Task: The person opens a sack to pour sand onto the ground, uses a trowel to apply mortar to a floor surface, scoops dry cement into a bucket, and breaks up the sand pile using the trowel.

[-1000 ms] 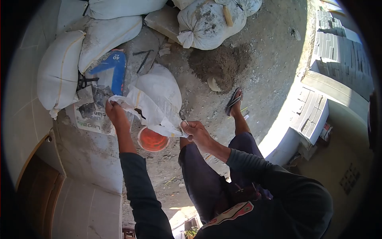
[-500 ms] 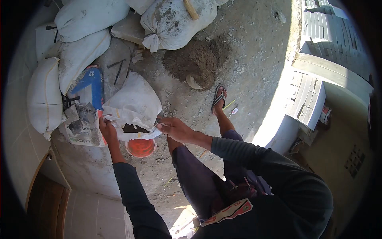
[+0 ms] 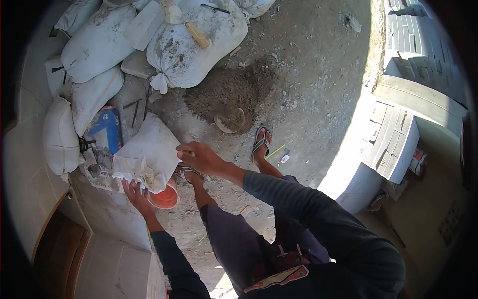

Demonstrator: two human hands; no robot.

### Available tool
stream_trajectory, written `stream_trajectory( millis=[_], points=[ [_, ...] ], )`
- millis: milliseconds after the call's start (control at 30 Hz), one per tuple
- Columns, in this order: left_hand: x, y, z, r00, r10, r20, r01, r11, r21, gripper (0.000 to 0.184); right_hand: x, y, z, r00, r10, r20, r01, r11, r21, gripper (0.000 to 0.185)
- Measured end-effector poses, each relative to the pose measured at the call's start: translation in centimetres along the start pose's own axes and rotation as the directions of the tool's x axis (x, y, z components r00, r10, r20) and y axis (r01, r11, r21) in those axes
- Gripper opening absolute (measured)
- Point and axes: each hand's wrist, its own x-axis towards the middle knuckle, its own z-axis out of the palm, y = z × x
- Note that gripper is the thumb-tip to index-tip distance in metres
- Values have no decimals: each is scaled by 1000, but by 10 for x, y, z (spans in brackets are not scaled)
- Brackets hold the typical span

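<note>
A white woven sack stands in front of me, its frayed, dirt-stained mouth folded over towards me, so the inside is hidden. My left hand is at the near left of that mouth, fingers apart and touching its edge. Beside the sack's right side is my right hand, thumb and fingers apart, holding nothing. An orange-red bucket is partly covered by the sack and sits just right of my left hand.
Filled white sacks are piled at the upper left, with a wooden handle on one. A printed cement bag lies by the wall. Brown soil or sand is heaped on the floor, with a round-rimmed object in it.
The sack's mouth, held wide with dark contents showing, has folded over. My right hand has let go of its rim; my left has loosened. The view has shifted.
</note>
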Motion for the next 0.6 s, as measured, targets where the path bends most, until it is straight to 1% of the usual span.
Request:
stream_trajectory(
  millis=[33,67,100,133,167,200,233,267,300,333,367,400,433,467,500,533,567,600],
  points=[
    [-16,-14,6,1000,3,-15,-3,1000,-23,61,-3,8,-37,999,33,32,-30,995,-97,40],
    [-29,-31,16,985,167,36,-169,983,71,62,-9,8,-72,995,90,-46,-96,984,-152,38],
    [-44,-44,26,942,321,97,-333,930,159,64,-10,19,-103,993,95,-67,-107,973,-205,37],
    [-64,-53,38,925,374,71,-381,910,162,67,-6,24,-133,991,97,-88,-117,959,-258,38],
    [-91,-52,53,932,361,15,-359,919,162,67,-3,14,-160,989,110,-102,-138,931,-339,39],
    [-111,-58,62,960,279,10,-278,952,128,67,5,3,-181,986,121,-117,-160,895,-416,39],
    [-128,-65,69,980,196,8,-196,976,91,68,18,-5,-195,989,107,-99,-139,889,-437,39],
    [-146,-71,75,994,100,43,-104,989,106,67,33,-9,-204,989,32,-142,-91,898,-431,40],
    [-159,-88,77,994,69,80,-79,989,127,65,54,-13,-209,982,-42,-183,-40,904,-427,40],
    [-169,-100,78,992,29,126,-57,974,219,64,80,-19,-212,985,-53,-161,-24,895,-445,40],
    [-173,-126,73,985,-16,171,-41,945,324,61,106,-23,-216,989,-58,-133,-21,853,-522,40],
    [-177,-138,69,985,-103,139,51,942,332,60,131,-26,-218,992,-58,-110,-19,804,-594,40],
    [-182,-152,66,976,-190,109,144,930,338,59,156,-26,-217,994,-58,-94,-11,791,-611,40],
    [-182,-195,53,963,-259,76,229,932,279,57,181,-25,-211,983,-46,-177,-76,778,-624,41],
    [-175,-241,39,946,-319,52,302,929,216,55,207,-24,-207,963,-46,-265,-137,764,-630,46],
    [-166,-251,30,913,-408,28,386,883,268,52,235,-23,-205,963,-71,-260,-119,754,-646,46],
    [-154,-303,13,784,-621,-20,615,772,159,54,261,-19,-203,912,-241,-333,-122,614,-780,57],
    [-141,-296,6,643,-765,-33,766,641,56,64,272,-24,-193,842,-401,-360,-162,450,-878,68]
  ],
)
